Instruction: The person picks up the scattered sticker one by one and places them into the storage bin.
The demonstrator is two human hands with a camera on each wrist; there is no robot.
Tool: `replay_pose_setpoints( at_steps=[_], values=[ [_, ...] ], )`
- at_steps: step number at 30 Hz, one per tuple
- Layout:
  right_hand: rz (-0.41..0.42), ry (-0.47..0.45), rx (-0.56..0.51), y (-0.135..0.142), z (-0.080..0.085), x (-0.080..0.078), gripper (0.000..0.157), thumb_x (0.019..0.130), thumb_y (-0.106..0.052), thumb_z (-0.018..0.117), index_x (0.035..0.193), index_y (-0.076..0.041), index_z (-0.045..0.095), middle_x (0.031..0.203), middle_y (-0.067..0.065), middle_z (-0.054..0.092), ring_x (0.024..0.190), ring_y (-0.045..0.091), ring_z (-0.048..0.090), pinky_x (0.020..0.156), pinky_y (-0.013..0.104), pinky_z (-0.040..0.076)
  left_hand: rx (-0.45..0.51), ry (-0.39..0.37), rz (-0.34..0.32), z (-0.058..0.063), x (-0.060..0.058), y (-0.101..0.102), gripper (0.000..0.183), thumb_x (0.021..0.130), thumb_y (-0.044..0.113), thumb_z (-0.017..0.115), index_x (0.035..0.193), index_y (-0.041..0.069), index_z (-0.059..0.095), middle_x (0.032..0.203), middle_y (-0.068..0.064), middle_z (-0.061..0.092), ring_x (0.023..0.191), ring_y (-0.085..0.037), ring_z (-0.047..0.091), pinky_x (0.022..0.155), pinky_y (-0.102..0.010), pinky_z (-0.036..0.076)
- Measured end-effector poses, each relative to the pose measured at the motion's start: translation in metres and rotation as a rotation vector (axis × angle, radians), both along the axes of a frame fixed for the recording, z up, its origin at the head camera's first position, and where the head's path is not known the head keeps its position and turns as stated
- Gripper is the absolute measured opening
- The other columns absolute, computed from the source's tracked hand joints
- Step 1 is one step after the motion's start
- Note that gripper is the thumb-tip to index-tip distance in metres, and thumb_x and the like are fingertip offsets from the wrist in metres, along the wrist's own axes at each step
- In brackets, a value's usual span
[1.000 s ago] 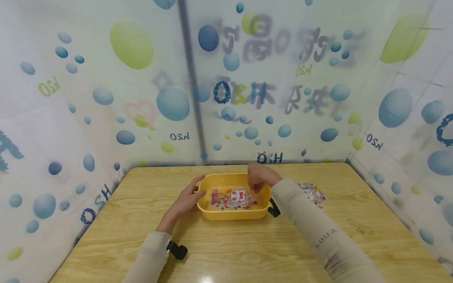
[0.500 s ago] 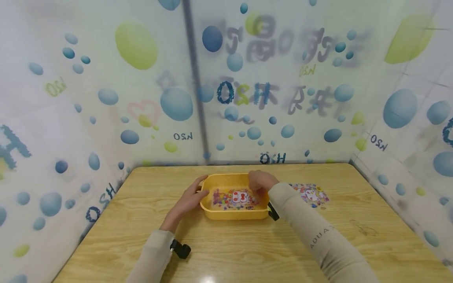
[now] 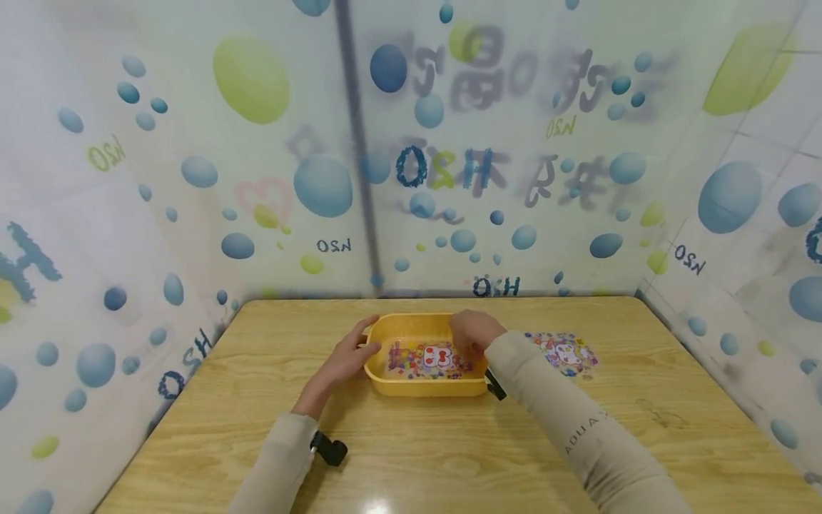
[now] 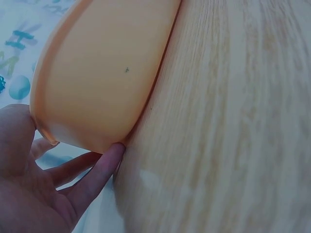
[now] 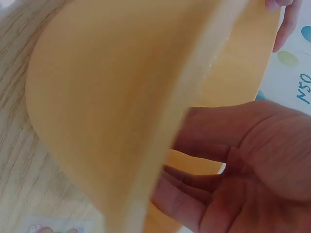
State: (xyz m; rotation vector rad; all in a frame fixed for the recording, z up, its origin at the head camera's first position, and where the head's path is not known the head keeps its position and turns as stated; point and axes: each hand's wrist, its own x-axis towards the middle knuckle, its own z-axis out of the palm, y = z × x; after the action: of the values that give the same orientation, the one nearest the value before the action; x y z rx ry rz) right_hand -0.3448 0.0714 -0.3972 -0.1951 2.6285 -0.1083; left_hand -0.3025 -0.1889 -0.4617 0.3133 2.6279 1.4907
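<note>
A yellow plastic basin stands on the table in the head view. My left hand grips its left end, thumb over the rim and fingers outside; in the left wrist view a fingertip reaches the lower edge of the wall. My right hand dips into the basin's right end. In the right wrist view its thumb and bent fingers run behind the basin wall, which hides their tips; I cannot tell whether they hold anything. On the basin's floor shows a colourful cartoon-print sheet, partly beside the right hand.
A similar cartoon-print sheet lies on the wooden table right of the basin, partly covered by the right sleeve. Bubble-patterned curtains rise behind and at both sides of the table.
My right hand has sunk lower into the basin's right end, its wrist dropping a little. The left hand keeps its grip. The whole head view has shifted slightly.
</note>
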Motion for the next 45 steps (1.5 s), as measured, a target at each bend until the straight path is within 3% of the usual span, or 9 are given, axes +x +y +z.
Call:
replay_pose_setpoints(
  at_steps=[7,13,18,22,26,32,45],
  values=[
    [-0.037,0.037,-0.13,0.007,0.002,0.007,0.023,0.078,-0.003,0.074,0.095,-0.01,0.059,0.089,0.01,0.061,0.072,0.023,0.061,0.062,0.03,0.055,0.005,-0.001,0.02,-0.002,-0.001,0.0,0.055,0.098,0.027,0.053,0.149,0.033,0.032,0.139,-0.018,0.048,0.121,-0.035,0.052,0.082,-0.04,0.054],
    [0.023,0.201,-0.271,0.022,0.007,0.019,0.019,0.079,-0.007,0.076,0.092,-0.007,0.063,0.088,0.008,0.061,0.069,0.02,0.059,0.06,0.028,0.053,0.035,-0.016,0.027,-0.003,-0.002,0.003,0.056,0.098,0.024,0.053,0.15,0.027,0.032,0.136,-0.021,0.049,0.116,-0.035,0.054,0.073,-0.037,0.057],
    [0.073,0.337,-0.368,0.045,0.014,0.034,0.026,0.08,-0.016,0.076,0.102,-0.005,0.066,0.097,0.007,0.063,0.076,0.02,0.057,0.064,0.03,0.052,0.025,0.002,0.011,-0.001,0.0,0.002,0.055,0.099,0.024,0.052,0.15,0.028,0.032,0.136,-0.023,0.049,0.116,-0.036,0.054,0.073,-0.036,0.056],
    [0.048,0.434,-0.478,0.07,0.016,0.047,0.034,0.085,-0.024,0.072,0.113,-0.007,0.064,0.105,0.011,0.065,0.087,0.021,0.058,0.07,0.034,0.052,0.023,-0.007,0.014,-0.003,0.0,0.0,0.055,0.099,0.025,0.052,0.149,0.032,0.032,0.14,-0.019,0.047,0.12,-0.036,0.052,0.077,-0.037,0.055],
    [-0.025,0.497,-0.555,0.093,0.014,0.06,0.037,0.088,-0.03,0.069,0.118,-0.01,0.061,0.105,0.011,0.066,0.087,0.022,0.062,0.071,0.035,0.054,0.019,-0.013,0.012,-0.004,-0.001,0.0,0.055,0.099,0.027,0.053,0.149,0.034,0.032,0.141,-0.018,0.046,0.121,-0.035,0.051,0.079,-0.037,0.055],
    [-0.099,0.555,-0.586,0.123,0.006,0.069,0.03,0.089,-0.029,0.068,0.11,-0.007,0.063,0.1,0.011,0.067,0.085,0.022,0.063,0.069,0.035,0.054,0.011,-0.01,0.016,-0.003,-0.002,0.0,0.055,0.099,0.028,0.053,0.149,0.034,0.031,0.14,-0.019,0.047,0.121,-0.035,0.051,0.08,-0.038,0.054],
    [-0.109,0.567,-0.588,0.162,-0.012,0.064,0.035,0.091,-0.031,0.066,0.113,-0.005,0.062,0.105,0.015,0.066,0.087,0.025,0.063,0.068,0.036,0.054,0.018,-0.023,0.035,-0.003,-0.003,0.001,0.055,0.098,0.027,0.054,0.149,0.034,0.032,0.138,-0.02,0.048,0.118,-0.034,0.053,0.077,-0.037,0.056]
  ],
)
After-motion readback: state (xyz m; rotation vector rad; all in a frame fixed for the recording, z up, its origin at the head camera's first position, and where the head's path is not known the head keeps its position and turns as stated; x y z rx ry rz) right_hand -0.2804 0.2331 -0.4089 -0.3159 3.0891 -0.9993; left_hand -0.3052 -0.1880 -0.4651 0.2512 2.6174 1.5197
